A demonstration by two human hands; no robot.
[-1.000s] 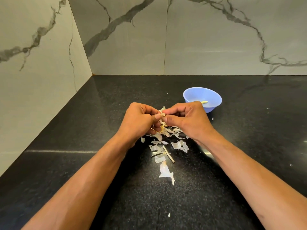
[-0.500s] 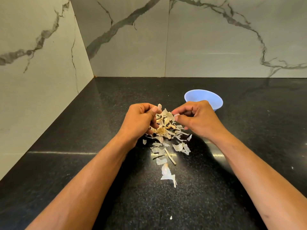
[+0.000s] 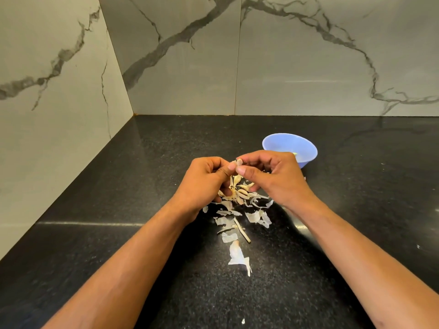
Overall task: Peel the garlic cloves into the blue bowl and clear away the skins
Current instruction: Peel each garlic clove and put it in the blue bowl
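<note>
Both hands meet over the black counter. My left hand (image 3: 204,181) and my right hand (image 3: 270,176) pinch a small garlic clove (image 3: 238,162) between thumbs and fingertips. Below them hangs the rest of the garlic head (image 3: 237,191), a papery cluster that my left hand's lower fingers seem to hold. Several torn white skins (image 3: 232,224) lie scattered on the counter under and in front of my hands. The blue bowl (image 3: 306,148) stands just behind my right hand; a pale bit shows inside it, the rest of its inside is hidden.
The black granite counter (image 3: 118,233) runs into a corner of grey marble-patterned walls (image 3: 180,67) at the left and back. A thin garlic stalk (image 3: 241,232) lies among the skins. A small skin fleck (image 3: 243,321) lies near the front.
My hands, apart half a second ago with the garlic head showing between them, have closed together again on a clove. The view has tilted slightly.
</note>
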